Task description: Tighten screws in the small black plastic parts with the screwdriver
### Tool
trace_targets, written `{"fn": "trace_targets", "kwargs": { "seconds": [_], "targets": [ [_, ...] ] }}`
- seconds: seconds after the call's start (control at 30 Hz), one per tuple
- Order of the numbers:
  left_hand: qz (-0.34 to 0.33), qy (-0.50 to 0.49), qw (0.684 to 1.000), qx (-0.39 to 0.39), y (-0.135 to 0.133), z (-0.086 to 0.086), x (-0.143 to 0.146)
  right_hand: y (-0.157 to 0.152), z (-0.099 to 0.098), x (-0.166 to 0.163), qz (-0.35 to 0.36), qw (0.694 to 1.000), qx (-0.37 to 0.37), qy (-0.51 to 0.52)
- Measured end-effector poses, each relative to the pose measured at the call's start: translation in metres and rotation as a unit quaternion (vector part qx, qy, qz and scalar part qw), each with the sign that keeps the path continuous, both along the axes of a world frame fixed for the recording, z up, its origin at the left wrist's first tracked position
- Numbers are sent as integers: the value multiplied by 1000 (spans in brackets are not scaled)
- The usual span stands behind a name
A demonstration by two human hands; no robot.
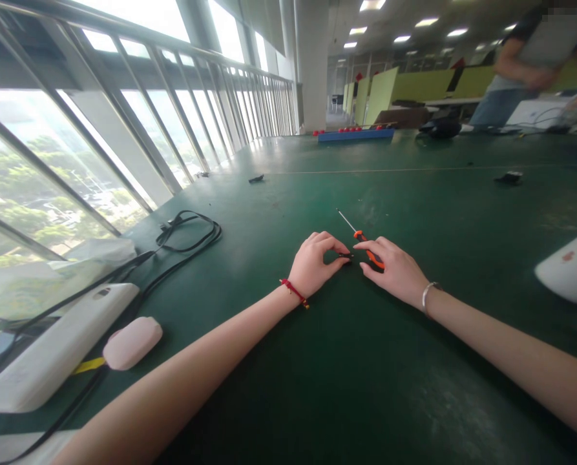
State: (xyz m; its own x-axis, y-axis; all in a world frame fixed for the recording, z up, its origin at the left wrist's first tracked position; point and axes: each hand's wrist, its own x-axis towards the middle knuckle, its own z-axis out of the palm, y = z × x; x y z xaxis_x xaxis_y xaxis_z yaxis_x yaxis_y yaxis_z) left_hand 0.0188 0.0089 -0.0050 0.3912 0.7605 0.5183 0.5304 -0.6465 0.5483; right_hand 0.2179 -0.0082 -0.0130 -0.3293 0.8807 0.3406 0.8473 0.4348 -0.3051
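Observation:
My left hand (316, 263), with a red bracelet at the wrist, pinches a small dark piece (347, 256) between thumb and fingertips; the piece is too small to name. Close by on the right is my right hand (395, 268), a silver bangle on its wrist, thumb and index finger apart. A screwdriver with an orange and black handle (360, 236) passes behind its index finger, and the thin shaft points away to the far left. Whether the right hand's hidden fingers touch that handle I cannot tell.
On the green table (288, 400), a black cable (191, 248), a white power strip (60, 349) and a pale pink case (133, 342) lie at left. A white object (572, 268) stands at right. Farther back are a blue tray (356, 135) and a person (530, 71).

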Motion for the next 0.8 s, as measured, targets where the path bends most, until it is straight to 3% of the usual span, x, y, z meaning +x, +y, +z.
{"fn": "trace_targets", "kwargs": {
  "seconds": [0.23, 0.57, 0.67, 0.8],
  "targets": [
    [59, -17, 996, -71, -3, 4, -11, -1, 2, -1, -2, 1000, -4, -2],
    [13, 31, 987, -155, -50, 7, -3, 0, -1, -2, 0, 1000, -1, 0],
    [0, 49, 988, -147, -58, 9, -1, 0, -2, -3, 0, 1000, -2, 2],
    [37, 45, 992, -113, -47, 7, -5, 1, 0, -5, 11, 1000, -8, -1]
  ]
}}
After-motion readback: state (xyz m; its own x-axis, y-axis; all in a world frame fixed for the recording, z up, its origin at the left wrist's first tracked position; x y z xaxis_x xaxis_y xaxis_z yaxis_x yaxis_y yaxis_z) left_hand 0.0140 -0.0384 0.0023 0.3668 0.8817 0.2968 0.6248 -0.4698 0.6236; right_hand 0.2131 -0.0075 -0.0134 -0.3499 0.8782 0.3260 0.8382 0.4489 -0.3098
